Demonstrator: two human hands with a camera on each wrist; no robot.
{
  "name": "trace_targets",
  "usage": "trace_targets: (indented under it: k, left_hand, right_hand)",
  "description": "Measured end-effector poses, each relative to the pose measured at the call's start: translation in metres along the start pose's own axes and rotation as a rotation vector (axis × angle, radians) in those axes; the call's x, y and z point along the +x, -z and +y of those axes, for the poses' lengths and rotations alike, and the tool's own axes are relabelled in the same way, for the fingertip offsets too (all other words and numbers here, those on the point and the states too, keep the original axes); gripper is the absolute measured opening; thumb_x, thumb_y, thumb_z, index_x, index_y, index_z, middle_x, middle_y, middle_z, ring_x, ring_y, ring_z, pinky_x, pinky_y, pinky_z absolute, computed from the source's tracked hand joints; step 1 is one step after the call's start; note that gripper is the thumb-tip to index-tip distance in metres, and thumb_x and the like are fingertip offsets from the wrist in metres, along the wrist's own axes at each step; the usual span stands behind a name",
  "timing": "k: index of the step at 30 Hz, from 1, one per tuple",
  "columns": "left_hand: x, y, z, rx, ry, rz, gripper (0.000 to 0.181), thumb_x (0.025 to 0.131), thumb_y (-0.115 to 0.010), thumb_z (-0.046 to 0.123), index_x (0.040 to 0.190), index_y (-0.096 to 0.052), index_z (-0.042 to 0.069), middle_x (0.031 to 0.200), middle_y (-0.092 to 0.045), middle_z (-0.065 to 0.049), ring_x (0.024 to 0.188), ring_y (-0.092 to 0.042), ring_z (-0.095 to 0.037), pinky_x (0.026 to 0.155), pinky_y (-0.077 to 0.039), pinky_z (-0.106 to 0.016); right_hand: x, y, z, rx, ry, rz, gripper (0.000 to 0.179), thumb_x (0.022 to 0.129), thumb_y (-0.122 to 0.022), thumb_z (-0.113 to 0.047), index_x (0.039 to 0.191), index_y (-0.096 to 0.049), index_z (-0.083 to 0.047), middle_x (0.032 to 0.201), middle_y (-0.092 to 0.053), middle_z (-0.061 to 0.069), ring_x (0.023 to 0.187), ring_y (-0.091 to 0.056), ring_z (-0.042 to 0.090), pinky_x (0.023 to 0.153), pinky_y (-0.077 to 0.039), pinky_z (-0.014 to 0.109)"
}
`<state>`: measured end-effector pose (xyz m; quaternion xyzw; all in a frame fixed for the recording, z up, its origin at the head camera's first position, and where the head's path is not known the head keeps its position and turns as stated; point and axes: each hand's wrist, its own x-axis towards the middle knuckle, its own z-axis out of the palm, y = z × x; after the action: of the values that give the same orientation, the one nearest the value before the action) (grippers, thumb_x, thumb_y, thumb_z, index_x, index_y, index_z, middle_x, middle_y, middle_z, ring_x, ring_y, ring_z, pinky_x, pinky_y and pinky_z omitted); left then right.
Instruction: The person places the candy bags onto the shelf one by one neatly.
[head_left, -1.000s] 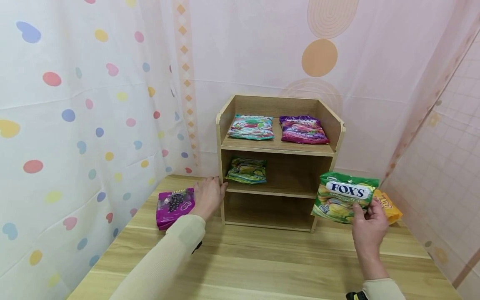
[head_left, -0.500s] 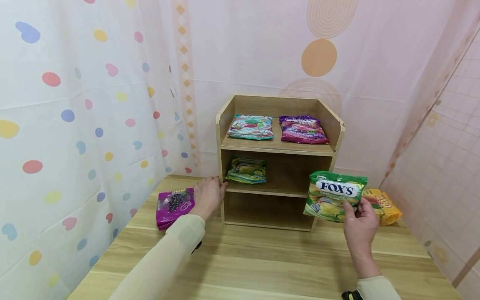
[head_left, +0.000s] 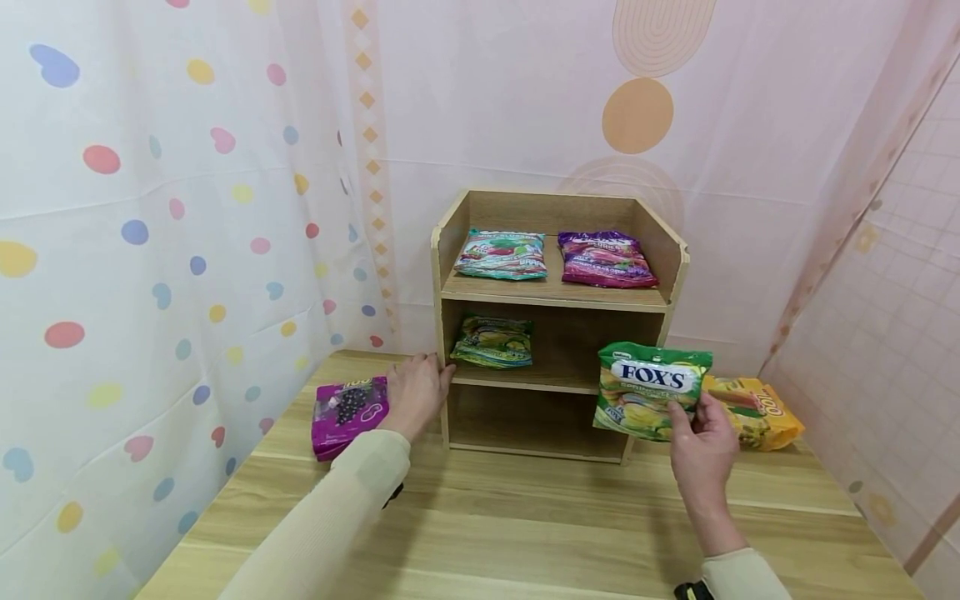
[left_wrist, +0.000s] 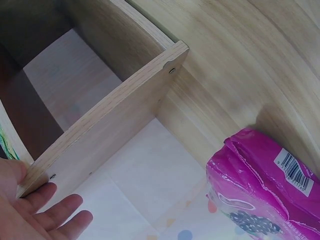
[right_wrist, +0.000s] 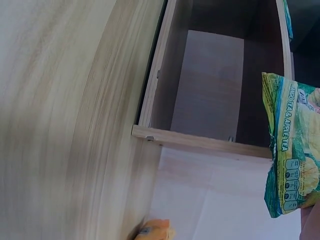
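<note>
My right hand point(head_left: 703, 450) pinches the lower right corner of a green Fox's candy bag point(head_left: 648, 392), thumb on its front. The bag is held up in front of the right side of a wooden shelf point(head_left: 555, 302). In the right wrist view, that candy bag point(right_wrist: 295, 145) shows its back beside the shelf's side panel point(right_wrist: 200, 141). My left hand point(head_left: 417, 392) grips the shelf's left side panel at middle-board height. In the left wrist view, its thumb is at the front edge of the panel point(left_wrist: 105, 112) and the fingers lie along the outer face.
Mint-coloured point(head_left: 502, 255) and purple point(head_left: 606, 259) candy bags lie on the top board. Another green bag point(head_left: 493, 341) lies at the left of the middle tier. A magenta grape-picture packet point(head_left: 351, 414) stands left of the shelf, an orange-yellow packet point(head_left: 757, 412) right of it.
My right hand has carried the green candy bag leftward, nearer the shelf's right side, uncovering more of the orange-yellow packet. The left hand has stayed on the side panel.
</note>
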<state>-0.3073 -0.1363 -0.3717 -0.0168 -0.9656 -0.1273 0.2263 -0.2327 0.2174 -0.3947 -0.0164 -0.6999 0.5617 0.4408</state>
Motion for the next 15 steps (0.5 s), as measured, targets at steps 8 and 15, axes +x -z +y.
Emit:
trace_targets:
  k: [8, 15]
  left_hand:
    - [0.000, 0.000, 0.000, -0.002, -0.006, 0.014, 0.037, 0.101, -0.057, 0.037, 0.096, -0.068, 0.002, 0.102, -0.069, -0.017, 0.100, -0.063, -0.036, 0.092, -0.042, -0.057]
    - [-0.002, 0.000, 0.000, 0.007, -0.018, 0.035, 0.039, 0.101, -0.056, 0.037, 0.096, -0.068, 0.001, 0.100, -0.069, -0.018, 0.097, -0.064, -0.037, 0.086, -0.043, -0.055]
  right_hand:
    - [-0.004, -0.008, -0.012, 0.057, 0.003, -0.035, 0.028, 0.089, -0.065, 0.010, 0.118, -0.063, 0.012, 0.094, -0.065, -0.022, 0.074, -0.060, -0.001, 0.059, -0.046, 0.010]
    - [-0.007, -0.014, -0.006, 0.030, 0.011, -0.054, 0.028, 0.091, -0.068, 0.004, 0.119, -0.066, 0.005, 0.102, -0.071, 0.006, 0.070, -0.058, 0.001, 0.056, -0.044, 0.011]
